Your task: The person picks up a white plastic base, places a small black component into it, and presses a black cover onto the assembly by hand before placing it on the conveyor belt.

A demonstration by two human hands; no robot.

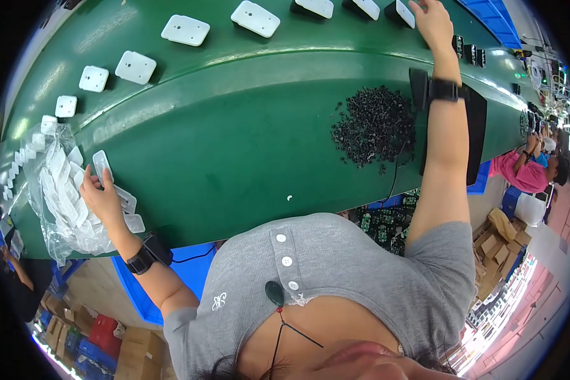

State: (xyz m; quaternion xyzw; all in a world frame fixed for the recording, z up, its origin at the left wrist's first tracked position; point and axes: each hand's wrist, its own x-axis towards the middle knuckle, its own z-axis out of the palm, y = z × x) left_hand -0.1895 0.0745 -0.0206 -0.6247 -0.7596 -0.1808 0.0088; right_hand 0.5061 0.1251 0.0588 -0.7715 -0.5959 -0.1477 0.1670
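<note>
My left hand [101,197] is at the left of the green table, its thumb and fingers closed around a translucent white plastic cover [101,162]. Beside it, a clear plastic bag [41,190] spills a heap of similar white covers [66,193]. My right arm stretches to the far right, where my right hand [433,24] has its fingers apart. Its fingertips are close to a white-topped black housing [404,14]; contact is hard to make out. The top picture edge cuts off part of that hand.
White housings [185,30] stand in a curved row along the far strip. A pile of small black parts [375,126] lies near a black stand [476,136] with a cable. Circuit boards [383,225] sit below the front edge. Another person in pink [531,172] works at right.
</note>
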